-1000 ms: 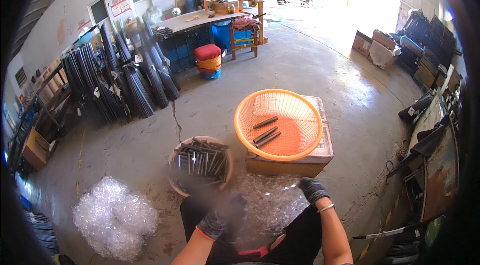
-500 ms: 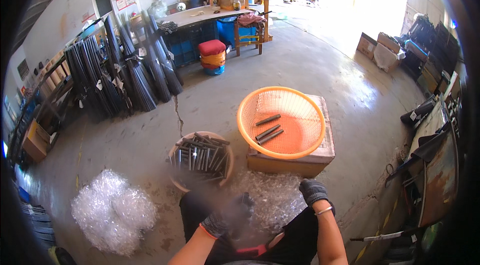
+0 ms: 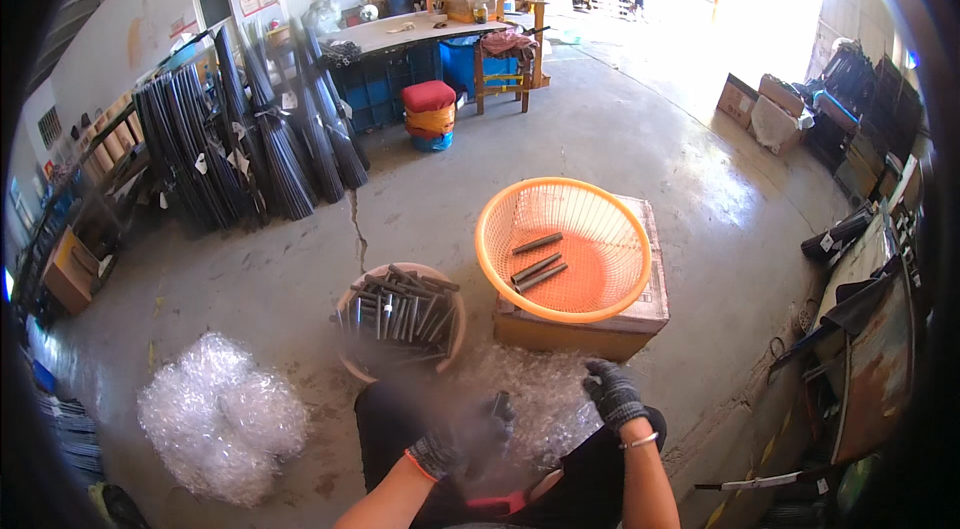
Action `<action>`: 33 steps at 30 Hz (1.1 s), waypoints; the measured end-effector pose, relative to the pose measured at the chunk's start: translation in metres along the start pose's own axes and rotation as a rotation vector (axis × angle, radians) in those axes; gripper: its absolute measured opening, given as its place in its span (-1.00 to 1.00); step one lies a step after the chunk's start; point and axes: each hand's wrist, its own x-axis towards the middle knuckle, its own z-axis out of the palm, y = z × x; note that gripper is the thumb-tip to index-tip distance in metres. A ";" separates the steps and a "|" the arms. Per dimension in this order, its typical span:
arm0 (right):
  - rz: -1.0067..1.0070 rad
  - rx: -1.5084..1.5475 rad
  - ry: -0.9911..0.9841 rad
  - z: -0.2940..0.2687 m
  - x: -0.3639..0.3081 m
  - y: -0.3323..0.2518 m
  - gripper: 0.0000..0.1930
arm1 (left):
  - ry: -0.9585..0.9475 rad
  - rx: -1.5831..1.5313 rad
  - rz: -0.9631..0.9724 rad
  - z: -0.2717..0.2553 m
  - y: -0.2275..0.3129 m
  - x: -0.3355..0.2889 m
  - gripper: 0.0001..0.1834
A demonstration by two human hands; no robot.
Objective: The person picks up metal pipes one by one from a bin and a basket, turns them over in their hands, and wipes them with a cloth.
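My left hand (image 3: 455, 441), in a dark knit glove, is low over my lap. Its fingers are curled around something dark and narrow, partly hidden by a blurry smear. My right hand (image 3: 615, 395), gloved alike, hovers at the right edge of a heap of clear plastic pieces (image 3: 548, 399); its fingers are loosely bent and apart, with nothing visible in them. Ahead on the left, a round tub (image 3: 457, 337) holds many short black tubes (image 3: 405, 314). An orange mesh basket (image 3: 612, 274) contains several more dark tubes (image 3: 540, 272).
The basket rests on a cardboard box (image 3: 570, 334). A bigger pile of clear plastic (image 3: 225, 419) lies on the floor at left. Bundles of long black rods (image 3: 190, 154) lean behind it. A red-topped stool (image 3: 427, 114) stands by the workbench (image 3: 400, 32). Metal panels (image 3: 868, 359) line the right side.
My right hand has moved slightly left and its fingers have loosened. My left hand has shifted a little to the right. The tubes in basket and tub look the same.
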 end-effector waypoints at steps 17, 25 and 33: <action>-0.389 0.154 -0.329 0.047 -0.062 -0.038 -0.73 | 0.162 0.190 -0.012 0.037 0.006 0.000 -0.68; -0.409 -0.335 0.343 0.014 0.004 0.023 -0.76 | 0.153 0.086 0.050 0.017 0.001 -0.008 -0.71; -0.080 0.740 -0.258 0.055 -0.039 0.012 -0.87 | 0.115 0.033 0.060 0.026 -0.003 0.001 -0.73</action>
